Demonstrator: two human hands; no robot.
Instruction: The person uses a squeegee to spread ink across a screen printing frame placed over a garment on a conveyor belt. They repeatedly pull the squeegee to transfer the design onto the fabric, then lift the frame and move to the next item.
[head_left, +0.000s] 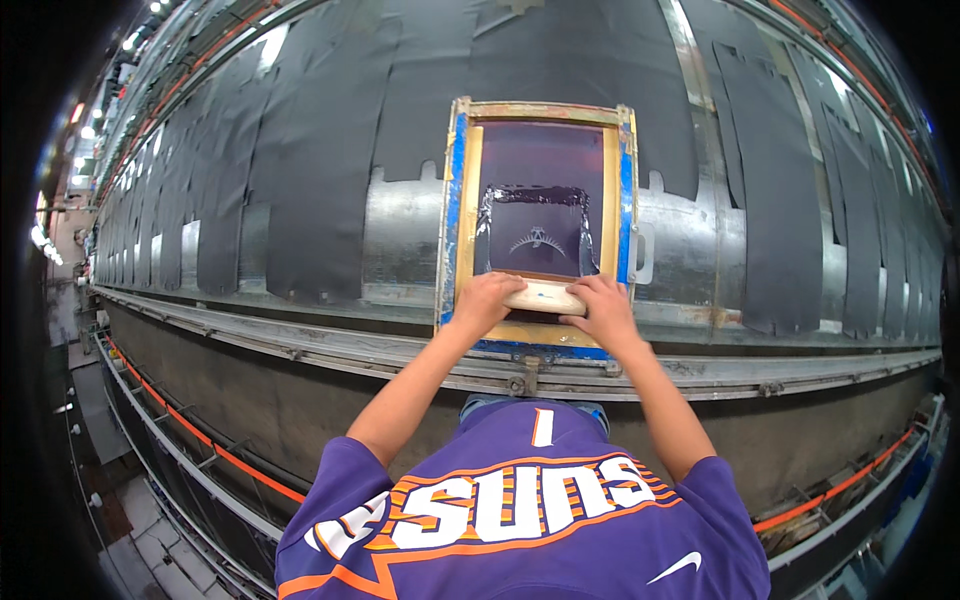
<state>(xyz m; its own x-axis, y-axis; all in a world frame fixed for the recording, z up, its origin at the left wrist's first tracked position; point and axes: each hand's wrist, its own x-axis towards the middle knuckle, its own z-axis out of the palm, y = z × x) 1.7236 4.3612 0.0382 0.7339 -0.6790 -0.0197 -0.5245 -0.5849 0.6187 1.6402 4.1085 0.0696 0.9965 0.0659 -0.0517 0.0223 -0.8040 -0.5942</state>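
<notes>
Apparently at an inking stroke, the left hand [487, 302] and right hand [606, 310] grip opposite ends of the wooden-handled squeegee [546, 296] between them, with dark screen-printing mesh [545, 155] just beyond, and the next move seems to call for level, even pressure.

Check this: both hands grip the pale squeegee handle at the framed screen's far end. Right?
No, not the far end: in the head view, the left hand and right hand grip the pale squeegee handle at the framed screen's near end.
</notes>
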